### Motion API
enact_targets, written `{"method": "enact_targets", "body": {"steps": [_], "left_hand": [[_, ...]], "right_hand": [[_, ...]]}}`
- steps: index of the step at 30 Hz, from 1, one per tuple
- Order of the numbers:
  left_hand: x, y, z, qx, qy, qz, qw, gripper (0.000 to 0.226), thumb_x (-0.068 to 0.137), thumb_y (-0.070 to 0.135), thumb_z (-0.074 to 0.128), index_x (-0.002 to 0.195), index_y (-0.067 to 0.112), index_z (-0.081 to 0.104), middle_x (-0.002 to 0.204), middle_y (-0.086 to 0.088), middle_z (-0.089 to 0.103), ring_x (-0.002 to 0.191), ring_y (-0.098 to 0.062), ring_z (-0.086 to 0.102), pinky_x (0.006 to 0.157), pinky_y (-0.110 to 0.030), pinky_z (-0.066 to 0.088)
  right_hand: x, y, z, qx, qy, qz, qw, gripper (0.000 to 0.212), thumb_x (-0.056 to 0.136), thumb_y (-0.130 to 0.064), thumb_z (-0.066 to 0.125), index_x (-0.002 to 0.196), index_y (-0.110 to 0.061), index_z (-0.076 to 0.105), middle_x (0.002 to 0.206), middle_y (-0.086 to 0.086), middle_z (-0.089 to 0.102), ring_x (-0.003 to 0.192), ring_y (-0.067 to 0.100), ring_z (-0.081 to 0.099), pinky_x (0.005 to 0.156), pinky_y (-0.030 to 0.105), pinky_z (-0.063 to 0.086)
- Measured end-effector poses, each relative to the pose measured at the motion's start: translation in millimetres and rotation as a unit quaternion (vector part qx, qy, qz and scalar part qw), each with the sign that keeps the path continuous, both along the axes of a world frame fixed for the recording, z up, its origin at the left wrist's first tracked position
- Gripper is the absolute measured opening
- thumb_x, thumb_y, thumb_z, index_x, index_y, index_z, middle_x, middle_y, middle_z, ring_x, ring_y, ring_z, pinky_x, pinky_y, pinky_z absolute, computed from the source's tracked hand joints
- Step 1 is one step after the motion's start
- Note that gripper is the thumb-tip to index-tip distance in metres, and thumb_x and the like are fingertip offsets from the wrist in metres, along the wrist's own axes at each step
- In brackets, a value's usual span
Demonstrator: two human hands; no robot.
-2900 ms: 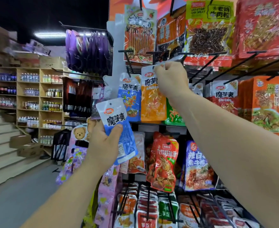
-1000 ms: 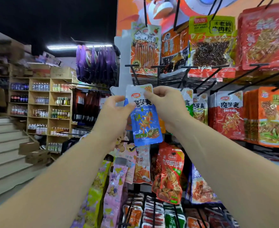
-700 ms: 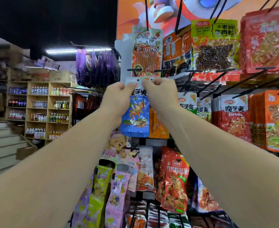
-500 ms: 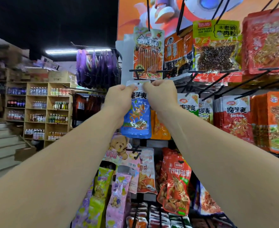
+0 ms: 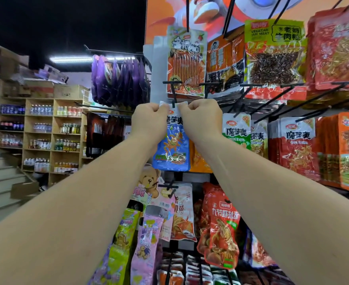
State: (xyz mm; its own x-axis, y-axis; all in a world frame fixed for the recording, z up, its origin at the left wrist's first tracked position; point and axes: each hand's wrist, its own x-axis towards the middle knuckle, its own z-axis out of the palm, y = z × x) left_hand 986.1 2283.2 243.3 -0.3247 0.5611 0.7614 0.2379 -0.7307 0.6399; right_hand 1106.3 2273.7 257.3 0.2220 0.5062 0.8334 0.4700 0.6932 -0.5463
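Two fists, left hand and right hand, pinching blue snack packet top corners, at black peg hook

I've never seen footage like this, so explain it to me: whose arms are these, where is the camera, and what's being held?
No machine here. The one picture comes from a wide-angle camera worn on a person's head, looking forward, so the two bare arms reaching in are the wearer's own. The place is a shop: snack packets hang on black hooks, with wooden shelves of bottles at the left. The left hand and right hand each pinch a top corner of a blue snack packet, holding its top edge at one such hook, apparently to hang it. An orange packet hangs just behind it and a green packet to its right.
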Motion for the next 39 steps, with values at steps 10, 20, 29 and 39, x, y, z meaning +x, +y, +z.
{"method": "enact_targets", "body": {"steps": [10, 20, 29, 39], "left_hand": [[-8, 19, -25, -0.014, 0.112, 0.172, 0.979, 0.046, 0.095, 0.060, 0.063, 0.092, 0.016, 0.049, 0.083, -0.001, 0.056, 0.076, -0.022, 0.054, 0.067, -0.039, 0.040], [-3, 16, -46, -0.074, 0.059, -0.117, 0.989, 0.021, 0.109, 0.030, 0.053, 0.130, 0.034, 0.055, 0.115, 0.012, 0.068, 0.102, -0.014, 0.071, 0.094, -0.043, 0.060], [-4, 13, -55, -0.037, 0.030, -0.160, 0.986, 0.033, 0.109, 0.025, 0.054, 0.141, 0.026, 0.049, 0.133, -0.005, 0.066, 0.110, -0.024, 0.073, 0.092, -0.053, 0.061], [1, 31, -60, -0.027, 0.066, -0.088, 0.994, 0.060, 0.109, 0.039, 0.049, 0.162, 0.032, 0.022, 0.138, 0.016, 0.038, 0.123, -0.004, 0.052, 0.100, -0.018, 0.050]], "right_hand": [[16, 9, -36, 0.008, -0.124, -0.083, 0.989, 0.032, 0.086, -0.037, 0.082, 0.102, -0.022, 0.060, 0.090, -0.004, 0.061, 0.094, 0.020, 0.060, 0.074, 0.030, 0.042], [2, 5, -42, -0.124, -0.052, 0.077, 0.988, 0.029, 0.097, -0.030, 0.070, 0.121, -0.014, 0.065, 0.110, 0.001, 0.070, 0.103, 0.026, 0.068, 0.093, 0.049, 0.057], [7, 2, -41, -0.090, -0.008, 0.126, 0.988, 0.031, 0.102, -0.013, 0.064, 0.131, -0.019, 0.057, 0.099, -0.020, 0.060, 0.084, -0.003, 0.061, 0.071, 0.017, 0.053], [5, 8, -47, -0.025, -0.104, -0.008, 0.994, 0.056, 0.098, -0.019, 0.070, 0.148, -0.019, 0.043, 0.135, 0.006, 0.056, 0.120, 0.023, 0.055, 0.093, 0.032, 0.046]]}}
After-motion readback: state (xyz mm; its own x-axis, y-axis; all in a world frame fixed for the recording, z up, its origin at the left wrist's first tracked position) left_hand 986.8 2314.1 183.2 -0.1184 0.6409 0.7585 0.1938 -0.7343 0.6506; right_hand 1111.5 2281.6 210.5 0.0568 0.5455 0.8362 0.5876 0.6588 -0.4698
